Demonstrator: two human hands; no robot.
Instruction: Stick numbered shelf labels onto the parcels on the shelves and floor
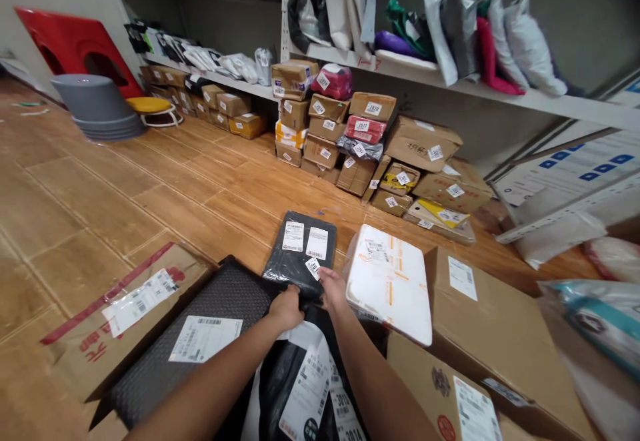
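A flat black plastic parcel [285, 267] with two white labels lies at the centre. My right hand [331, 287] pinches a small numbered white tag [313, 268] over its lower right part. At the parcel's lower edge, my left hand [287, 308] has its fingers closed on black plastic. Between my forearms is a black and white bag [285, 377] bearing labels and numbered tags. To the left is a dark textured parcel [200, 324]; on the right sits a white box [393, 281] with orange print.
Cardboard boxes [505, 334] stand at right, and another carton [125, 321] lies at left. Stacked tagged boxes [325, 127] line the shelf's base. Bagged parcels fill the shelves [500, 97]. Grey stools [100, 104] and a red stool [75, 44] stand far left.
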